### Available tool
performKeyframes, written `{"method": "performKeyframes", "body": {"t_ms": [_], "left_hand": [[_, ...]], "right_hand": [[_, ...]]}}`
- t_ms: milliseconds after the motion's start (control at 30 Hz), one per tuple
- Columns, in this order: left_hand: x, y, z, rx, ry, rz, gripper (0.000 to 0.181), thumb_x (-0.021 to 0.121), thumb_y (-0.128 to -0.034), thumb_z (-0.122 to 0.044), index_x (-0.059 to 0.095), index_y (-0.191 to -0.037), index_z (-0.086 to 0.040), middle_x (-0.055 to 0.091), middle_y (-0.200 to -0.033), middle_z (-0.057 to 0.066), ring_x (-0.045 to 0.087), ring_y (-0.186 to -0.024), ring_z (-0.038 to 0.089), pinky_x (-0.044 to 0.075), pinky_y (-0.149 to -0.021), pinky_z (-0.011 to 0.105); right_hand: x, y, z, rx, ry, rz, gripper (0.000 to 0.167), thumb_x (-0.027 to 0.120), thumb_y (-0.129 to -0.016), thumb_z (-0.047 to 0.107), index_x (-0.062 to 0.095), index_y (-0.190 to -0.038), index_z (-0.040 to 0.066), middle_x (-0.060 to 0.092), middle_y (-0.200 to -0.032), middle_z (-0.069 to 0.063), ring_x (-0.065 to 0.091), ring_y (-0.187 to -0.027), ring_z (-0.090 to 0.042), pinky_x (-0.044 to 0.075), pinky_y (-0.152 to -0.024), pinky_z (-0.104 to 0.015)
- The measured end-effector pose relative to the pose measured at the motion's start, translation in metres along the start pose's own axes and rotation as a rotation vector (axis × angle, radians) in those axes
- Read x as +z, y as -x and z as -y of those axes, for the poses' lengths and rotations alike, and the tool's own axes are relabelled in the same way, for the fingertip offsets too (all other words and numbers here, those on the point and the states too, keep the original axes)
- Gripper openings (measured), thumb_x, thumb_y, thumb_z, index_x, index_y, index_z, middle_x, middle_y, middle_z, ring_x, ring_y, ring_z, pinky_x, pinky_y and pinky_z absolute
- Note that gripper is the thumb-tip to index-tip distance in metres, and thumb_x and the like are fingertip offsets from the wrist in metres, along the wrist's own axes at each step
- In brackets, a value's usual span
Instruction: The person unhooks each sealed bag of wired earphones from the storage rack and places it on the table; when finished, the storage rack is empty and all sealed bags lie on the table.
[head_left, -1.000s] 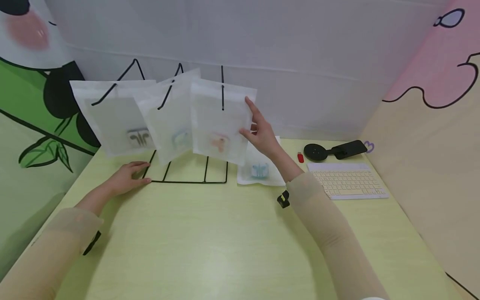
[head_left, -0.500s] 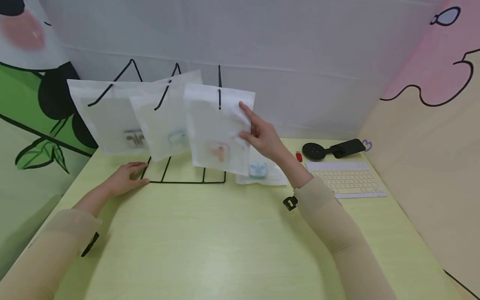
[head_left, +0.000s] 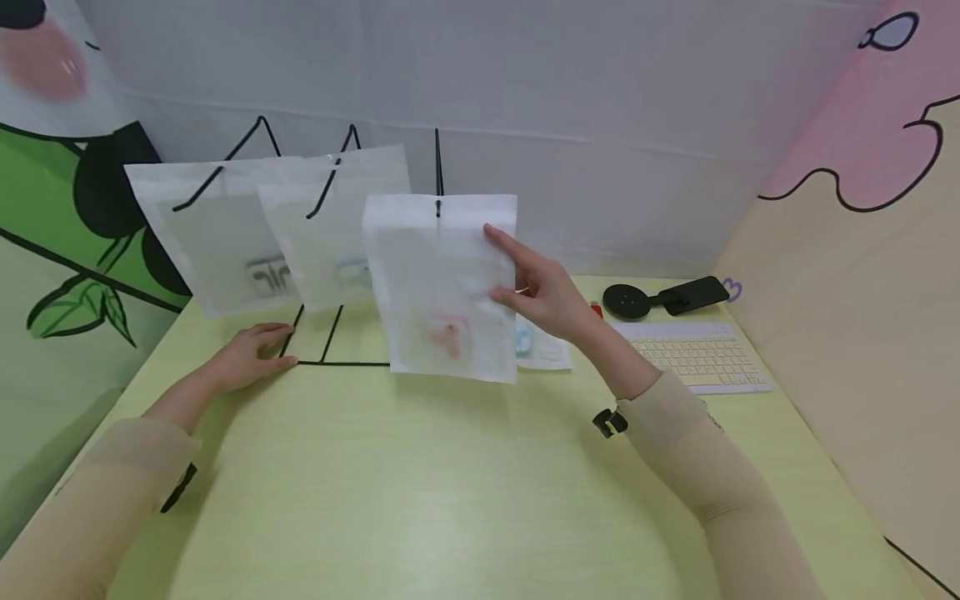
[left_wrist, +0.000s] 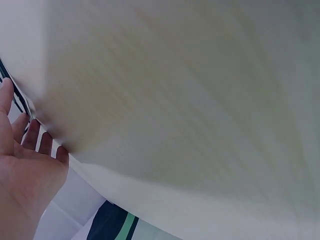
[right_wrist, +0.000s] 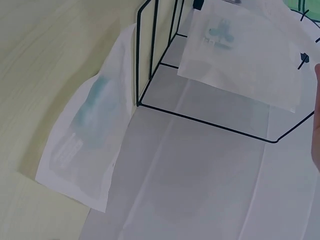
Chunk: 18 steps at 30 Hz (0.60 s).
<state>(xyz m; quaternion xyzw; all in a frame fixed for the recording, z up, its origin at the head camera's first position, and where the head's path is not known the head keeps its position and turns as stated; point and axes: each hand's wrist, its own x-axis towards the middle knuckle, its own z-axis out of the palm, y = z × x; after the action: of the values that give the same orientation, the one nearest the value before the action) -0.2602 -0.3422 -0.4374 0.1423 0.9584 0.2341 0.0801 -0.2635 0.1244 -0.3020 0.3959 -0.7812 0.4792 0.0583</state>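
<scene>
Pale table; the right hand pinches a white, translucent pouch (pinkish contents).

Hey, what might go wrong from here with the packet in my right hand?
The held packet might snag or tear near its top, where the tip of the rightmost hook shows against it, since the right hand grips only its right side.

If it catches, the thin wire rack could shift or tip, should the left hand at its base slip off.
</scene>
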Motion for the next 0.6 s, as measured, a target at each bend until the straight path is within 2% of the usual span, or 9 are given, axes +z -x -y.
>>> {"method": "performKeyframes", "body": {"t_ms": [67, 233, 367, 600], "left_hand": [[0.000, -0.001, 0.001, 0.000, 0.002, -0.002, 0.074, 0.059, -0.0929, -0.038, 0.029, -0.144, 0.006, 0.022, -0.146, 0.034, 0.019, -0.130, 0.056, 0.022, -0.101, 0.068], [-0.001, -0.002, 0.001, -0.007, 0.003, 0.003, 0.075, 0.059, -0.0926, -0.039, 0.028, -0.145, 0.005, 0.021, -0.146, 0.034, 0.019, -0.131, 0.056, 0.022, -0.102, 0.069], [-0.001, -0.001, 0.001, -0.012, 0.000, 0.008, 0.075, 0.059, -0.0926, -0.040, 0.028, -0.145, 0.004, 0.021, -0.146, 0.034, 0.018, -0.131, 0.056, 0.021, -0.102, 0.069], [0.000, -0.001, 0.001, -0.010, -0.008, 0.010, 0.075, 0.059, -0.0924, -0.040, 0.029, -0.145, 0.005, 0.021, -0.146, 0.034, 0.018, -0.131, 0.056, 0.021, -0.102, 0.069]], "right_hand": [[-0.002, 0.005, 0.004, -0.001, -0.039, 0.018, 0.076, 0.069, -0.085, 0.005, 0.031, -0.149, 0.016, 0.056, -0.123, -0.011, 0.061, -0.070, -0.016, 0.056, -0.065, -0.027], [-0.008, 0.018, 0.014, 0.027, -0.084, 0.059, 0.079, 0.069, -0.084, 0.003, 0.028, -0.150, 0.018, 0.041, -0.145, -0.003, 0.056, -0.069, -0.017, 0.051, -0.059, -0.024], [-0.011, 0.031, 0.020, 0.046, -0.097, 0.042, 0.079, 0.069, -0.084, 0.003, 0.028, -0.150, 0.019, 0.032, -0.153, 0.005, 0.045, -0.058, -0.015, 0.043, -0.050, -0.021], [-0.014, 0.059, 0.023, 0.093, -0.182, 0.033, 0.080, 0.071, -0.083, 0.003, 0.029, -0.150, 0.019, 0.031, -0.154, 0.001, 0.029, -0.048, -0.013, 0.033, -0.042, -0.022]]}}
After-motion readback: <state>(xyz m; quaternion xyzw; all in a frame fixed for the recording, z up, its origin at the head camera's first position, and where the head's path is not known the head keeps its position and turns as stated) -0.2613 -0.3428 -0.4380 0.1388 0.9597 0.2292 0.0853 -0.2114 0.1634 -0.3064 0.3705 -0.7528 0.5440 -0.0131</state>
